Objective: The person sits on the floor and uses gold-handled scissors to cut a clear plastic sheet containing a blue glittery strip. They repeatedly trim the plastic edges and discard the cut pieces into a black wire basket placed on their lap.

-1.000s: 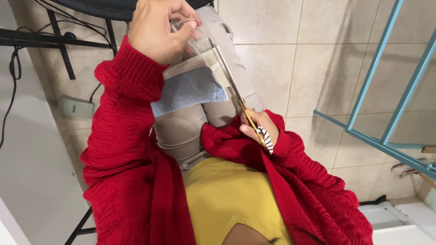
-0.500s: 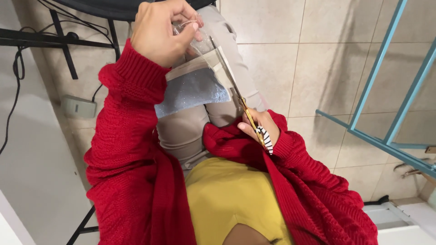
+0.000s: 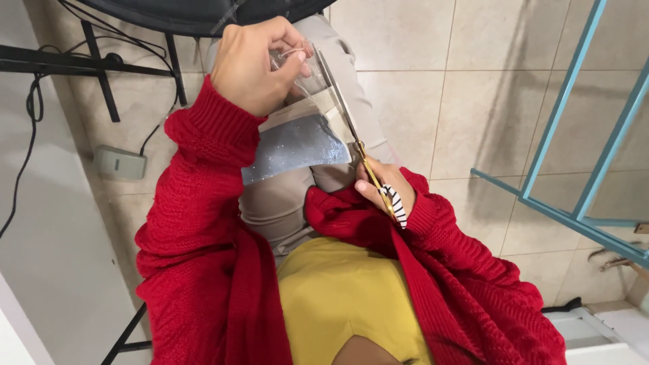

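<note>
My left hand (image 3: 260,64) is raised over my lap and pinches the top edge of a silver-grey glittery sheet (image 3: 297,145), which hangs down across my beige trousers. My right hand (image 3: 378,186), close to my body, grips scissors (image 3: 355,145) with a black-and-white striped handle and gold blades. The long blades run up along the right edge of the sheet toward my left fingers. Both arms are in red knitted sleeves over a yellow top.
The floor is beige tile. A black metal stand (image 3: 101,61) with cables sits at the upper left, and a grey power adapter (image 3: 120,162) lies on the floor beside it. A teal metal frame (image 3: 574,135) stands at the right. A white wall (image 3: 40,270) runs down the left side.
My left hand and the sheet have drifted slightly to the right. The scissors stay along the sheet's right edge in the same grip.
</note>
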